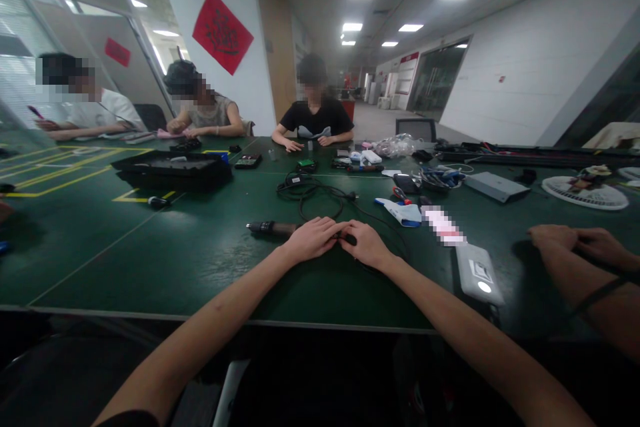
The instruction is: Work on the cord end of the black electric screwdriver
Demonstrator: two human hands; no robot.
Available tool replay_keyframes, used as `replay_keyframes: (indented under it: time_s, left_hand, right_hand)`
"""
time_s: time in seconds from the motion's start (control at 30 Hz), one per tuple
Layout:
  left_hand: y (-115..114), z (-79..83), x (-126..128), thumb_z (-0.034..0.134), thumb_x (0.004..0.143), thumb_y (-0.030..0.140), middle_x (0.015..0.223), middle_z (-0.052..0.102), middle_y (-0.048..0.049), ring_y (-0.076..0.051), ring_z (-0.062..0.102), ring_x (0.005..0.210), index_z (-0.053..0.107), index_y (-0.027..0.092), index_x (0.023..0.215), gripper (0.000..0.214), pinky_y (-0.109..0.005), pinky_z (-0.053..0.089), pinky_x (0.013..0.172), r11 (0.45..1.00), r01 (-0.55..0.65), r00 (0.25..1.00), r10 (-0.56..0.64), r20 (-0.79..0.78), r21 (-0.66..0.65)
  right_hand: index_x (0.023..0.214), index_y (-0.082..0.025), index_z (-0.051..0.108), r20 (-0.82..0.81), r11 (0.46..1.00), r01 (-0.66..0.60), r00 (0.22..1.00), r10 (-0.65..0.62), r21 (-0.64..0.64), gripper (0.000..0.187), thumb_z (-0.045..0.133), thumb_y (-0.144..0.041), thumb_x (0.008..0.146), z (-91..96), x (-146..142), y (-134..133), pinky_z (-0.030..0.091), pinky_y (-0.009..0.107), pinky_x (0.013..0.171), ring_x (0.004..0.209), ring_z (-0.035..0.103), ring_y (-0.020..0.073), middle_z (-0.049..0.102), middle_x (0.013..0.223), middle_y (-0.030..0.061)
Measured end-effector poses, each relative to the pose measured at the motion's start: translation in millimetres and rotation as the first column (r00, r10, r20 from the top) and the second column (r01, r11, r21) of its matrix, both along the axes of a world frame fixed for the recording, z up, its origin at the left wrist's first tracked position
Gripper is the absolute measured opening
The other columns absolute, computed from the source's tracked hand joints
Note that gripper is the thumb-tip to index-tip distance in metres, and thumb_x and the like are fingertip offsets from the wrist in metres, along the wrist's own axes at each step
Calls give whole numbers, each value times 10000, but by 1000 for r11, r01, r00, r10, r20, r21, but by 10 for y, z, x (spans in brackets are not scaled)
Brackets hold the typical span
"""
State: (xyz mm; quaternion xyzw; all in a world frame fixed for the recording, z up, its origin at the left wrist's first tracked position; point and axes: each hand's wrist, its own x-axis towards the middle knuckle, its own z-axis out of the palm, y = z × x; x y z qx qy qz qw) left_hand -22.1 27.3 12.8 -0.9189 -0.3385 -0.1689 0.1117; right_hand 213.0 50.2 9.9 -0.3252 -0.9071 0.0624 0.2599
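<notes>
A dark, rod-shaped tool (273,229) lies on the green table, its black ribbed tip pointing left; its exact kind I cannot make out. My left hand (313,240) is closed over the right part of its body, covering it. Against its fingertips, my right hand (366,245) is closed around a small black piece (349,239) at the tool's right end. The fingers hide how that piece joins the body. Behind both hands, a coiled black cable (320,195) with a plug (354,196) spreads over the table.
On the right lie a blue-white glove (401,212), a phone (443,225), a grey-white device (479,273), and a co-worker's hands (575,240). A black tray (173,170) stands at the left. Several people sit across the green table (200,267); small parts and tools lie behind the cable.
</notes>
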Motion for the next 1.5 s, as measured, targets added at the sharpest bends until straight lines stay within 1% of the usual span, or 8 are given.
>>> replay_keyframes:
  time_s: [0.27, 0.43, 0.6, 0.93, 1.07, 1.23, 1.4, 1.5]
  left_hand:
    - [-16, 9, 6, 475, 1066, 283, 1200, 642, -86, -241, 592, 1160, 309, 228, 1597, 559, -387, 474, 1000, 1000, -13, 1000, 13, 9, 6]
    - [-3, -22, 2, 486, 1038, 212, 1289, 617, -93, -236, 573, 1221, 289, 249, 1611, 607, -382, 472, 1025, 1000, 24, 1000, -24, -2, 11]
    - [3, -21, 5, 486, 1059, 273, 1209, 640, -86, -242, 587, 1164, 320, 224, 1594, 562, -393, 478, 1002, 1000, 4, 1000, -5, 12, 20]
    - [6, -11, 11, 492, 1058, 279, 1207, 637, -91, -247, 587, 1161, 305, 231, 1605, 580, -399, 477, 994, 1000, 8, 1000, -8, 22, 28]
    - [-13, -5, 18, 486, 1044, 216, 1278, 621, -95, -241, 567, 1224, 333, 240, 1589, 566, -393, 463, 1029, 999, 39, 999, -39, 6, 30]
    - [-6, -6, 36, 500, 1057, 277, 1182, 644, -85, -250, 588, 1153, 325, 226, 1594, 567, -409, 472, 1004, 999, -9, 1000, 9, 11, 50]
    - [7, -14, 31, 492, 1037, 208, 1254, 629, -86, -237, 571, 1213, 345, 251, 1583, 567, -389, 462, 1020, 998, 36, 999, -35, -16, 50]
    - [3, -12, 26, 477, 1056, 241, 1198, 642, -86, -240, 585, 1169, 349, 237, 1580, 540, -398, 464, 1010, 998, 13, 1000, -13, -4, 56]
  right_hand:
    - [951, -195, 717, -26, 1000, -7, 1000, 7, 6, 34, 719, -221, 928, -31, -3, 9, 512, 331, 890, 957, 651, 201, 677, 1070, 65]
    - [971, -201, 719, -39, 1000, -11, 999, 11, 9, 43, 719, -214, 931, -41, 5, 6, 510, 328, 895, 961, 650, 202, 678, 1054, 60]
    - [952, -194, 713, -34, 1000, 2, 999, -2, -10, 32, 720, -211, 926, -37, 11, 9, 504, 335, 882, 970, 648, 206, 678, 1082, 68]
    - [952, -199, 711, -30, 1000, -3, 1000, 2, -4, 30, 722, -216, 929, -25, 16, 1, 503, 337, 879, 957, 644, 204, 674, 1066, 63]
    - [962, -195, 712, -42, 1000, -5, 999, 5, -7, 42, 717, -228, 938, -27, 18, -4, 506, 325, 864, 938, 643, 197, 671, 1051, 64]
    - [957, -198, 713, -24, 1000, -6, 1000, 6, -3, 35, 721, -223, 933, -17, 31, -7, 501, 340, 890, 980, 642, 208, 671, 1084, 69]
    - [1001, -204, 712, -37, 1000, -4, 999, 4, -5, 64, 712, -215, 938, -25, 27, -7, 499, 326, 883, 968, 636, 197, 668, 1072, 58]
    - [969, -199, 711, -32, 1000, 1, 999, -1, 0, 41, 718, -219, 934, -31, 22, -9, 493, 326, 884, 975, 635, 199, 668, 1073, 59]
